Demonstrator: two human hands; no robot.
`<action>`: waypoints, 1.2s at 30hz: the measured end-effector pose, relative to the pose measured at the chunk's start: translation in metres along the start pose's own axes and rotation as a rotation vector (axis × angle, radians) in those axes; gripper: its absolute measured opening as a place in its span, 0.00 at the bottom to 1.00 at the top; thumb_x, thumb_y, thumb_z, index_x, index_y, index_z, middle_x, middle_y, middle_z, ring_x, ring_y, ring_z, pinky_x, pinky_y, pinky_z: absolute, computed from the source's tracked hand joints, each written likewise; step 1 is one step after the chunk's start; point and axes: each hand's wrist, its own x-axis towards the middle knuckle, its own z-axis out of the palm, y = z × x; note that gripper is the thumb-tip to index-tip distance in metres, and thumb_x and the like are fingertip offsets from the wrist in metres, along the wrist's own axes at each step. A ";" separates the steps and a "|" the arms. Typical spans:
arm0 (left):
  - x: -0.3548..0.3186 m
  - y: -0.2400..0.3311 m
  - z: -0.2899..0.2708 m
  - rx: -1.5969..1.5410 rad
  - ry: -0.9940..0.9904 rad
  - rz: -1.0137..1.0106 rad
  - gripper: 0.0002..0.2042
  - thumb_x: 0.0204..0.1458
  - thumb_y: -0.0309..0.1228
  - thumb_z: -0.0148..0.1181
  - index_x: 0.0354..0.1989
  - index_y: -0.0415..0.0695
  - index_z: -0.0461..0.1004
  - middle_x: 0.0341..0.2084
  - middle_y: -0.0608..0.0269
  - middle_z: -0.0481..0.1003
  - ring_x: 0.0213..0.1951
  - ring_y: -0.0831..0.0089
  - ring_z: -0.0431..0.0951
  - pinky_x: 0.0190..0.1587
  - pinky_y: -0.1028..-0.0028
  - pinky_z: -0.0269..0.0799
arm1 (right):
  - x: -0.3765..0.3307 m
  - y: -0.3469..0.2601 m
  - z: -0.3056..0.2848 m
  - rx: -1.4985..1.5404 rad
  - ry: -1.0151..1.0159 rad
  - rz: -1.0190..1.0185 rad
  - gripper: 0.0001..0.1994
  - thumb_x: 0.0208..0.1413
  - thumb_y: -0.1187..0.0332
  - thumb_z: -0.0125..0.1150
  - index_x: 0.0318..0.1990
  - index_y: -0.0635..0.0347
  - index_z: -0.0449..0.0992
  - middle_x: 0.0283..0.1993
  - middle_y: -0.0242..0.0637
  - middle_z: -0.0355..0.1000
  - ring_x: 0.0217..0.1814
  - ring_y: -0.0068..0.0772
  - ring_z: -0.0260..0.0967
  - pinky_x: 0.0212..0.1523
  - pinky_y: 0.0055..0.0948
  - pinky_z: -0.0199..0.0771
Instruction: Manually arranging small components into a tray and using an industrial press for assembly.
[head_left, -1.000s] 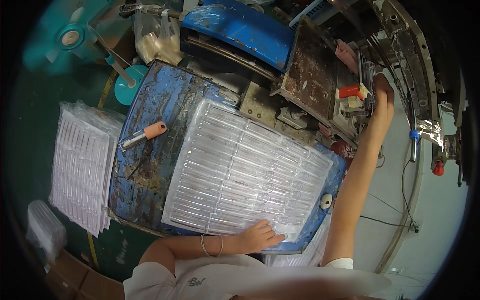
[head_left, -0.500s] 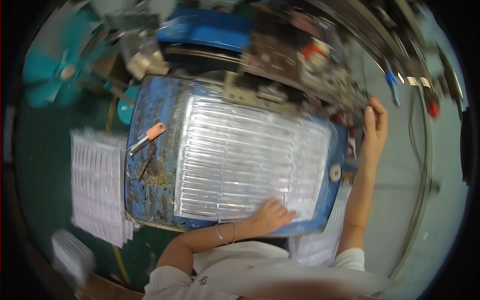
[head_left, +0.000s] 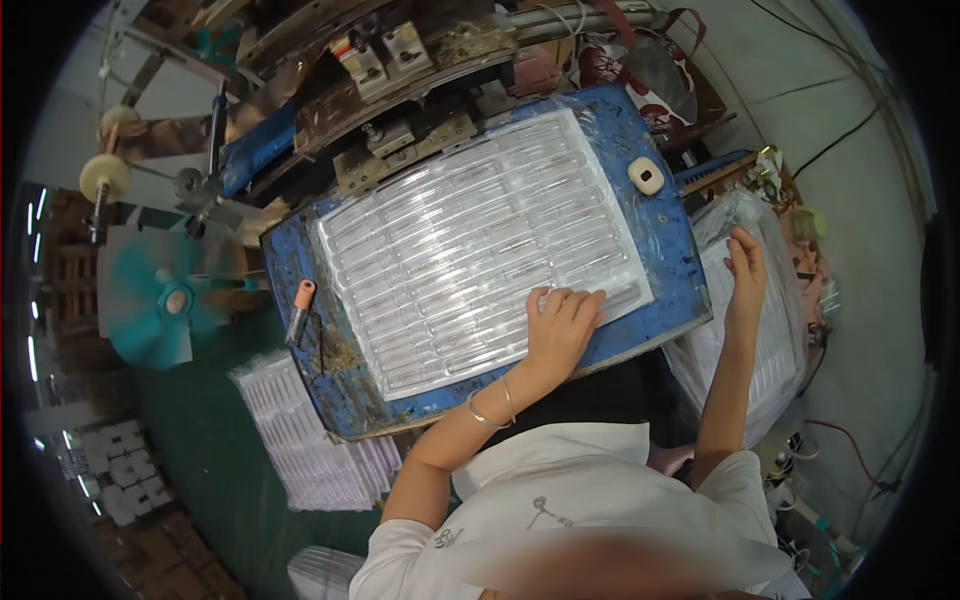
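Observation:
A clear plastic blister sheet (head_left: 485, 245) with rows of long narrow pockets lies flat on a worn blue tabletop (head_left: 660, 235). My left hand (head_left: 563, 330) rests on the sheet's near right edge, its fingers spread and laid over the plastic. To the right of the table, my right hand (head_left: 745, 268) is above a clear plastic bag (head_left: 780, 320) with similar sheets inside. Its fingers are loosely bent and the thumb stands apart; nothing shows between them. Whether it touches the bag is unclear.
An orange-capped cutter or pen (head_left: 301, 312) lies at the table's left. A small white device (head_left: 646, 176) sits at the right. Metal machinery (head_left: 400, 140) borders the far edge. Stacked sheets (head_left: 305, 440) and a teal fan (head_left: 165, 295) stand to the left.
My view has turned to the right, so the table appears tilted. My right hand has left the machine's right side and is now over the bag. The left hand stays at the sheet's near edge.

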 end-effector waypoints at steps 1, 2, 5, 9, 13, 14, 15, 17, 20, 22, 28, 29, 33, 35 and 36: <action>0.003 0.001 0.004 0.028 0.023 -0.018 0.14 0.38 0.30 0.60 0.37 0.48 0.69 0.28 0.69 0.69 0.34 0.72 0.66 0.44 0.65 0.53 | -0.004 0.001 0.003 0.029 -0.028 0.016 0.13 0.52 0.66 0.51 0.44 0.61 0.68 0.44 0.32 0.65 0.47 0.22 0.60 0.46 0.19 0.57; 0.005 0.001 0.008 0.056 0.047 -0.036 0.15 0.38 0.30 0.60 0.37 0.48 0.69 0.30 0.70 0.69 0.36 0.72 0.66 0.45 0.64 0.52 | -0.007 0.001 0.007 0.057 -0.057 0.031 0.13 0.52 0.67 0.51 0.43 0.61 0.68 0.45 0.32 0.65 0.46 0.22 0.60 0.46 0.19 0.57; 0.001 -0.003 0.009 0.131 -0.054 -0.078 0.15 0.37 0.31 0.61 0.36 0.48 0.68 0.33 0.69 0.69 0.38 0.71 0.66 0.46 0.63 0.52 | -0.024 -0.011 0.028 0.122 -0.180 0.059 0.12 0.51 0.69 0.51 0.43 0.61 0.68 0.44 0.31 0.65 0.45 0.21 0.60 0.46 0.19 0.57; -0.007 0.005 0.010 0.185 -0.065 -0.083 0.15 0.36 0.32 0.61 0.35 0.48 0.68 0.34 0.69 0.68 0.39 0.70 0.66 0.46 0.62 0.52 | -0.045 -0.031 0.046 0.310 -0.415 0.085 0.13 0.50 0.72 0.52 0.45 0.63 0.66 0.41 0.34 0.65 0.42 0.22 0.61 0.45 0.21 0.59; -0.006 0.010 0.015 0.191 -0.129 -0.096 0.15 0.37 0.33 0.60 0.36 0.48 0.68 0.36 0.66 0.67 0.42 0.69 0.64 0.46 0.61 0.51 | -0.060 -0.075 0.047 0.531 -0.649 -0.196 0.16 0.43 0.67 0.59 0.39 0.64 0.68 0.35 0.36 0.67 0.36 0.23 0.63 0.39 0.21 0.61; -0.006 0.010 0.009 0.198 -0.127 -0.098 0.17 0.37 0.34 0.60 0.38 0.47 0.67 0.37 0.64 0.66 0.42 0.68 0.64 0.47 0.60 0.52 | -0.070 -0.093 0.050 0.582 -0.685 -0.232 0.14 0.40 0.65 0.61 0.34 0.63 0.69 0.32 0.35 0.67 0.32 0.24 0.64 0.35 0.21 0.62; -0.009 0.008 0.001 0.213 -0.119 -0.111 0.19 0.36 0.34 0.61 0.40 0.45 0.66 0.38 0.63 0.66 0.43 0.67 0.64 0.47 0.60 0.52 | -0.077 -0.109 0.055 0.637 -0.733 -0.268 0.13 0.37 0.64 0.62 0.29 0.62 0.70 0.28 0.34 0.68 0.28 0.26 0.64 0.30 0.22 0.62; 0.003 0.008 -0.003 0.163 -0.085 -0.130 0.20 0.37 0.35 0.61 0.41 0.45 0.66 0.39 0.61 0.66 0.43 0.66 0.64 0.47 0.60 0.52 | -0.064 -0.137 0.042 0.508 -0.938 -0.629 0.07 0.34 0.66 0.61 0.20 0.58 0.71 0.23 0.31 0.68 0.22 0.27 0.63 0.21 0.23 0.60; 0.016 -0.019 -0.021 0.130 0.096 -0.208 0.21 0.40 0.33 0.59 0.45 0.45 0.65 0.41 0.59 0.66 0.43 0.64 0.64 0.46 0.63 0.54 | -0.070 -0.162 0.056 0.711 -0.983 -0.723 0.04 0.38 0.67 0.62 0.21 0.51 0.72 0.27 0.27 0.68 0.26 0.24 0.64 0.23 0.19 0.60; 0.032 -0.046 -0.038 0.152 0.252 -0.210 0.21 0.41 0.32 0.58 0.45 0.44 0.64 0.41 0.57 0.67 0.43 0.62 0.64 0.45 0.65 0.54 | -0.074 -0.174 0.062 0.879 -1.006 -0.817 0.04 0.41 0.67 0.63 0.22 0.44 0.73 0.30 0.23 0.69 0.30 0.20 0.65 0.24 0.15 0.61; 0.104 -0.099 -0.110 0.349 0.519 -0.181 0.20 0.43 0.32 0.57 0.47 0.43 0.64 0.41 0.56 0.67 0.43 0.61 0.64 0.46 0.66 0.53 | -0.068 -0.177 0.053 0.852 -0.960 -0.960 0.05 0.44 0.68 0.60 0.22 0.40 0.73 0.32 0.21 0.69 0.31 0.17 0.64 0.26 0.12 0.61; 0.120 -0.102 -0.118 0.349 0.525 -0.173 0.20 0.43 0.32 0.57 0.47 0.43 0.64 0.41 0.56 0.67 0.43 0.61 0.64 0.46 0.66 0.53 | -0.066 -0.176 0.052 0.851 -0.957 -0.970 0.05 0.44 0.68 0.60 0.22 0.40 0.73 0.32 0.21 0.69 0.31 0.17 0.64 0.26 0.12 0.61; 0.173 -0.119 -0.136 0.717 0.581 -0.109 0.18 0.45 0.39 0.55 0.47 0.52 0.66 0.43 0.57 0.65 0.45 0.60 0.61 0.46 0.63 0.50 | -0.068 -0.176 0.052 0.814 -0.870 -0.989 0.04 0.45 0.66 0.60 0.27 0.39 0.73 0.32 0.20 0.68 0.31 0.17 0.64 0.27 0.13 0.60; 0.188 -0.128 -0.146 0.844 0.579 -0.076 0.17 0.46 0.41 0.53 0.46 0.54 0.67 0.43 0.57 0.64 0.45 0.59 0.60 0.46 0.61 0.49 | -0.073 -0.177 0.052 0.829 -0.839 -0.969 0.04 0.46 0.64 0.60 0.28 0.38 0.73 0.32 0.19 0.68 0.31 0.17 0.64 0.27 0.13 0.59; 0.197 -0.130 -0.150 0.917 0.545 -0.053 0.17 0.47 0.43 0.51 0.45 0.55 0.68 0.43 0.57 0.64 0.45 0.59 0.60 0.46 0.60 0.48 | -0.073 -0.178 0.052 0.828 -0.751 -1.008 0.04 0.46 0.64 0.60 0.29 0.38 0.72 0.31 0.19 0.68 0.30 0.17 0.64 0.26 0.14 0.58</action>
